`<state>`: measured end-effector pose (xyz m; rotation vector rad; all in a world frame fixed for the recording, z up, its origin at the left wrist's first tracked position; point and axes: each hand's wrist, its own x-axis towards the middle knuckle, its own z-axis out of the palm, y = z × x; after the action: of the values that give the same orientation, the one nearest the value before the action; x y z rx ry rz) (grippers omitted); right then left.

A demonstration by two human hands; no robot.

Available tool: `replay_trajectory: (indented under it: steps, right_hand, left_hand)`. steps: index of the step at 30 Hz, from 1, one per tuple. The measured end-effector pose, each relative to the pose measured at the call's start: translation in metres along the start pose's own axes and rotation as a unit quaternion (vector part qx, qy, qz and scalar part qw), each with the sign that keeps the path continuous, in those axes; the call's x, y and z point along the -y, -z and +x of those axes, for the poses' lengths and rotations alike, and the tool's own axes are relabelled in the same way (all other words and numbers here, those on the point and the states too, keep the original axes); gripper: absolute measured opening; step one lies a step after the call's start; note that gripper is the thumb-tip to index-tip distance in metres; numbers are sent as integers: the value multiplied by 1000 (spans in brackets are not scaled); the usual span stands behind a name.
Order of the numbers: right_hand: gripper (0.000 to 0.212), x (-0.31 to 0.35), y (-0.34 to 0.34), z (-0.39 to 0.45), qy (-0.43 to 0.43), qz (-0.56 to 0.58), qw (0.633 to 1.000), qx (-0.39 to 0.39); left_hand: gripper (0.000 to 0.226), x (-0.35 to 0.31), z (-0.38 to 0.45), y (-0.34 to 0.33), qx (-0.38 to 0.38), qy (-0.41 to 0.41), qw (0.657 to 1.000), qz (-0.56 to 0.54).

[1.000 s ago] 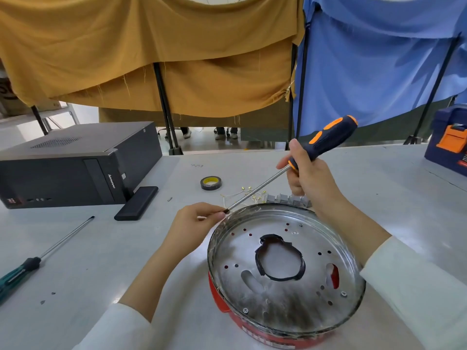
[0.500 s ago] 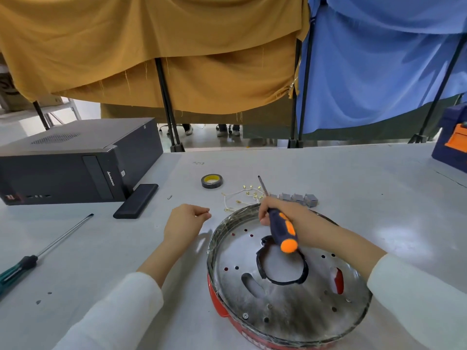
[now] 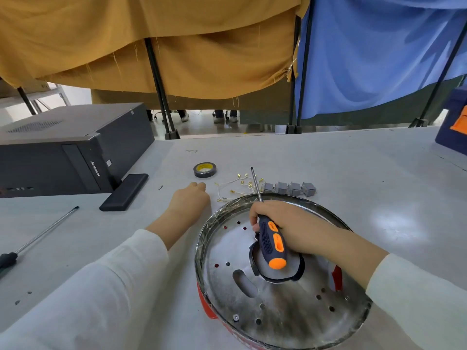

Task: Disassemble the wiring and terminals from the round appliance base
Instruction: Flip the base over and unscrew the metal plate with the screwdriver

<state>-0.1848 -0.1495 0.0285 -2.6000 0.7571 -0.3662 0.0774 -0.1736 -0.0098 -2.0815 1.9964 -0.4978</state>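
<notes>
Your right hand [image 3: 285,223] is over the round appliance base [image 3: 278,299], fingers wrapped tight round the orange-and-navy screwdriver [image 3: 271,245], its shaft pointing away past the base's far rim. The base sits on the grey table [image 3: 353,173] right in front of you, metal plate up, red casing showing beneath. Your left hand [image 3: 188,202] rests knuckles-up just left of the base's far edge, fingers curled under; whether they pinch anything, I can't tell. Just beyond the base's far rim lie the loose wires with brass terminals [image 3: 237,188] and four grey connectors [image 3: 289,188]. Farther beyond, a tape roll [image 3: 205,169].
</notes>
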Motion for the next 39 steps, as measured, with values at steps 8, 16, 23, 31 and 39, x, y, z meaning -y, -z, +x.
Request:
replay_trajectory:
  steps: [8, 16, 23, 31, 39]
  right_hand:
    - [33, 0, -2, 2, -23, 19, 1000, 8]
    - [35, -4, -3, 3, -23, 30, 999, 12]
    - [32, -10, -6, 5, -12, 52, 999, 8]
    - [36, -12, -5, 5, 0, 71, 997, 5]
    - [33, -17, -8, 9, 11, 67, 998, 0]
  left_hand:
    - [45, 22, -2, -14, 28, 5, 964, -266]
    - [13, 26, -1, -23, -29, 128, 905, -405]
    - [6, 13, 26, -28, -64, 170, 893, -412]
    - [10, 16, 51, -29, -44, 142, 904, -400]
    - [15, 11, 56, -30, -62, 180, 897, -399]
